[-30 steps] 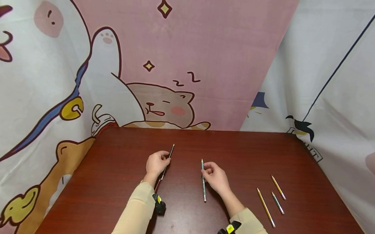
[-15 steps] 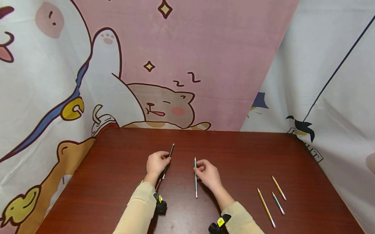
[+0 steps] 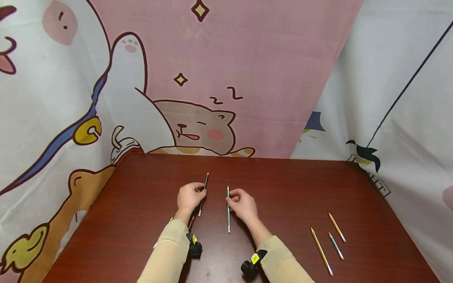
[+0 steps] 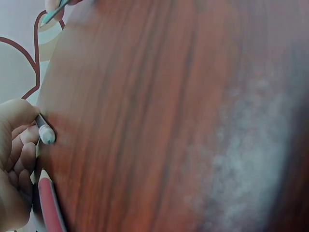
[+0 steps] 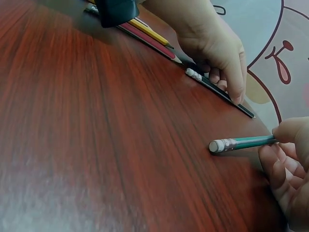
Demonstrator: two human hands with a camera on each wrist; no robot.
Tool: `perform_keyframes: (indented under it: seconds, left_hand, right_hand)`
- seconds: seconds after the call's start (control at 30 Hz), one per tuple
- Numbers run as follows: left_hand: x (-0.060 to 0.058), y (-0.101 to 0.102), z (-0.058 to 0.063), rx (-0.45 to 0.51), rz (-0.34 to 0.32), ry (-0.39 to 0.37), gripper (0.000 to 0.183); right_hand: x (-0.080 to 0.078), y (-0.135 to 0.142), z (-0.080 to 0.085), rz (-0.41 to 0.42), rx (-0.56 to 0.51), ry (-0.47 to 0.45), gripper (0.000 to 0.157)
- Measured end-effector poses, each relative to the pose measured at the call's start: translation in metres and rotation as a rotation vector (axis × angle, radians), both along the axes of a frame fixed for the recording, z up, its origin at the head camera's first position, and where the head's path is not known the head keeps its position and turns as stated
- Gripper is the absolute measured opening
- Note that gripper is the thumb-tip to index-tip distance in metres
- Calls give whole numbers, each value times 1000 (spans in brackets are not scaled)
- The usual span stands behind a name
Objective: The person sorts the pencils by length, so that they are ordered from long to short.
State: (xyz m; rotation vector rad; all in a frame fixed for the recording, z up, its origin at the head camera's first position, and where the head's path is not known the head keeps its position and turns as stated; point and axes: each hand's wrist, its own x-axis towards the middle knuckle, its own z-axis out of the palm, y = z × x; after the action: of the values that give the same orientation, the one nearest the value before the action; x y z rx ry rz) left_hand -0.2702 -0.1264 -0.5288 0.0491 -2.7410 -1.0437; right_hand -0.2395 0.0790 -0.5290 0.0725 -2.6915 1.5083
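Note:
My left hand (image 3: 189, 197) pinches a black pencil (image 3: 200, 208) between thumb and fingers, its sharpened tip pointing to the back of the table. A short gap to the right, my right hand (image 3: 244, 206) pinches a green pencil (image 3: 228, 219) in much the same direction, with its white eraser towards me. In the left wrist view a red pencil (image 4: 50, 205) lies just behind the black pencil's eraser end. The right wrist view also shows a yellow pencil (image 5: 149, 33) beside the red one; in the head view the left arm hides most of these two.
On the right side of the brown table (image 3: 285, 182) lie a long yellow pencil (image 3: 321, 251), a shorter yellow pencil (image 3: 336, 227) and a short green pencil (image 3: 336, 245). A printed cloth (image 3: 271, 76) hangs behind the table.
My right hand has moved left with the green pencil, closer to the left hand. The black pencil has turned slightly in my left hand, which otherwise stays in place.

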Motion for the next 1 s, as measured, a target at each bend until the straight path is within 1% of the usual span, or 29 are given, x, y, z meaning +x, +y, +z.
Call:
perform_keyframes:
  seconds: [0.13,0.33,0.5,0.73,0.87,1.0]
  left_hand:
    - [0,-2,-1,-3,-4,-5,24]
    - [0,-1,0,1,-9,-15,24]
    - [-1,0,0,-2,-5,-18,24]
    - [1,-2,-2,10,-6,17,24]
    - [1,-2,-2,21,-4,20,29]
    - [2,-2,-2,47,-19,23,36]
  right_hand:
    - [-3,-5,-1,0,-30,-10,22]
    - [-9,-11,-2,-27,-29,-25,21]
    - [-13,-16,-1,-31,-17,-28,23]
    - [-17,-24,0,-46,-10,-35,23]
    - [-18,-28,0,-64,8,-30,23]
    - [-18,-30,0,-79,21,-22,23]
